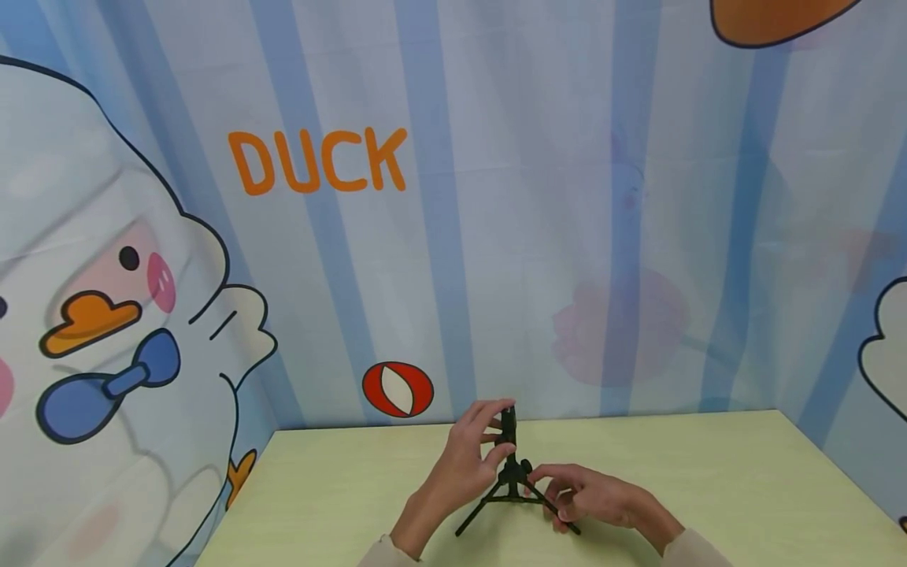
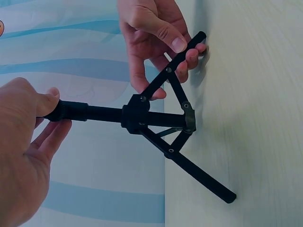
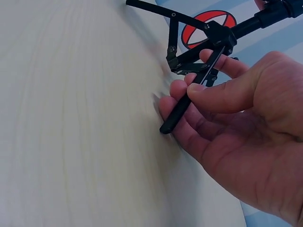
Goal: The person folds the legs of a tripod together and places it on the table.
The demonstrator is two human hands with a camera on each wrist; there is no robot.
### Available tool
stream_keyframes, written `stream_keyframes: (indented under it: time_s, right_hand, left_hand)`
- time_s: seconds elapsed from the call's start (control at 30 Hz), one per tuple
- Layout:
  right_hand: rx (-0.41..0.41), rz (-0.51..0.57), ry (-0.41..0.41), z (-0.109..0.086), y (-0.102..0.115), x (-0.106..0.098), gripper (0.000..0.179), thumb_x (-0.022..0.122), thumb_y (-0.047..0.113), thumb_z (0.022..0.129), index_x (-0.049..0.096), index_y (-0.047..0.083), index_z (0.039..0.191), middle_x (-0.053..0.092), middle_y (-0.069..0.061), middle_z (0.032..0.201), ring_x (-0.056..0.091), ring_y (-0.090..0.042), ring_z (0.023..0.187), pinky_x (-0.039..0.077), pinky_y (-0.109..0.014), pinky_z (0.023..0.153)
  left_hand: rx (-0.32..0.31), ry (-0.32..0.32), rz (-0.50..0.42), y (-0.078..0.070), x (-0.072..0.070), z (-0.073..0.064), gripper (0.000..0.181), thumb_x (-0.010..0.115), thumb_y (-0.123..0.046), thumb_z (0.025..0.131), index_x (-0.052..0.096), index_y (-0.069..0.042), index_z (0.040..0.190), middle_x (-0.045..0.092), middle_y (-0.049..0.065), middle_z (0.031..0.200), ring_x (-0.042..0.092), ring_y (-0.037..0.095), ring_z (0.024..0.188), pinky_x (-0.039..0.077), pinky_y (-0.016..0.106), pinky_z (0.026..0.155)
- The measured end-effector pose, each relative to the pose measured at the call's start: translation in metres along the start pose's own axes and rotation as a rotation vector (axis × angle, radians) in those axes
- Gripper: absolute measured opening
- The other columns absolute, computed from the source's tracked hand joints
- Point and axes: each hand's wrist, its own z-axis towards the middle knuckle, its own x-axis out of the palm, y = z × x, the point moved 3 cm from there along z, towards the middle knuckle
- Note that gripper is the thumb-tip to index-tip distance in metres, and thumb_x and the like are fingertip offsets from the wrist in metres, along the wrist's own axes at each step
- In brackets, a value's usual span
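Note:
A small black tripod (image 1: 512, 472) stands upright over the table with its legs spread and braces out. My left hand (image 1: 473, 450) grips the top of its post; in the left wrist view thumb and fingers of that hand (image 2: 28, 146) pinch the post's end. My right hand (image 1: 591, 498) holds the right-hand leg. The right wrist view has the thumb of the right hand (image 3: 246, 109) pressed on that leg (image 3: 182, 111), with fingers curled behind it. Another leg (image 2: 203, 177) slants out free of both hands.
The pale wooden table (image 1: 319, 488) runs back to a blue-striped curtain (image 1: 524, 197). Printed on the curtain are a large duck, the word DUCK and a red ball (image 1: 418, 390). Light sleeves (image 1: 697, 549) cover both forearms.

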Motion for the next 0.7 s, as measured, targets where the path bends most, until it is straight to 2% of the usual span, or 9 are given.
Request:
stream_keyframes:
  time_s: [0.27, 0.47, 0.7]
  right_hand:
    - [-0.049, 0.014, -0.005, 0.0006, -0.0037, -0.0011, 0.056, 0.050, -0.011, 0.095, 0.042, -0.006, 0.150, 0.063, -0.018, 0.107, 0.068, -0.023, 0.085, 0.054, -0.033, 0.076]
    - [-0.063, 0.003, -0.047, 0.0002, -0.0043, -0.0002, 0.058, 0.051, -0.014, 0.092, 0.044, -0.006, 0.150, 0.062, -0.019, 0.108, 0.068, -0.025, 0.085, 0.053, -0.036, 0.083]
    - [-0.131, -0.017, -0.062, 0.0009, -0.0040, 0.0036, 0.057, 0.053, -0.010, 0.095, 0.042, -0.007, 0.151, 0.062, -0.015, 0.105, 0.063, -0.024, 0.084, 0.050, -0.036, 0.086]
  left_hand:
    - [-0.004, 0.000, 0.007, 0.0003, -0.0002, 0.0002, 0.061, 0.070, 0.001, 0.097, 0.050, -0.020, 0.151, 0.055, 0.005, 0.135, 0.064, 0.020, 0.112, 0.057, 0.027, 0.094]
    - [-0.001, -0.002, 0.000, -0.0006, -0.0005, 0.0002, 0.061, 0.070, 0.001, 0.097, 0.050, -0.020, 0.151, 0.055, 0.005, 0.135, 0.064, 0.020, 0.112, 0.057, 0.027, 0.094]
    - [0.002, -0.005, -0.007, -0.0006, -0.0011, 0.0002, 0.061, 0.070, 0.001, 0.097, 0.050, -0.020, 0.151, 0.055, 0.005, 0.135, 0.064, 0.020, 0.111, 0.057, 0.026, 0.093]
